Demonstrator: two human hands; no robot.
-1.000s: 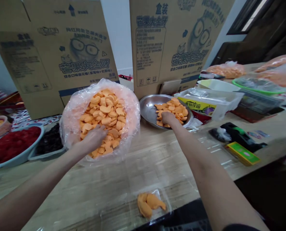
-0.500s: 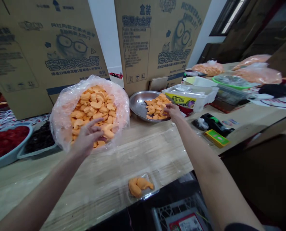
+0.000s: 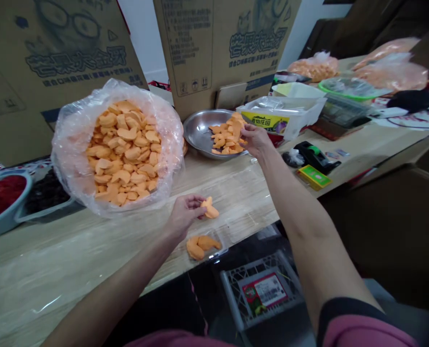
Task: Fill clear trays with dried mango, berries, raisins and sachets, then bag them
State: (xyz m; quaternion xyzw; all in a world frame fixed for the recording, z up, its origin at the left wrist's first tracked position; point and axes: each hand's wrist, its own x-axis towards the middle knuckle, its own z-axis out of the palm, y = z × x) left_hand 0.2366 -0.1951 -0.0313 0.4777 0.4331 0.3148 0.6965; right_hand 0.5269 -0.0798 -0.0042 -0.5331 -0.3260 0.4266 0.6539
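Observation:
My left hand (image 3: 184, 214) is closed on an orange marshmallow (image 3: 209, 208), held in the fingertips just above the table. Below it, near the table's front edge, a small clear plastic tray (image 3: 218, 236) holds curved orange marshmallows (image 3: 196, 247). My right hand (image 3: 256, 140) reaches over the right rim of a shallow metal bowl (image 3: 197, 130). Its fingers are pinched on a marshmallow (image 3: 239, 123) at the edge of the heap in that bowl. To the left stands a large open clear plastic bag (image 3: 68, 140) full of the same marshmallows (image 3: 127, 149).
Tubs of red pieces (image 3: 3, 195) and dark pieces (image 3: 44, 193) stand at the far left. Cardboard boxes (image 3: 200, 53) rise behind. A white box (image 3: 301, 111), a black tape dispenser (image 3: 319, 156) and a yellow-green packet (image 3: 314, 177) lie rightward. Beneath the edge is a grey crate (image 3: 232, 289).
My left hand has left the bag and moved right and toward me, now with a marshmallow in it. My right hand stays at the bowl. The view has tilted downward.

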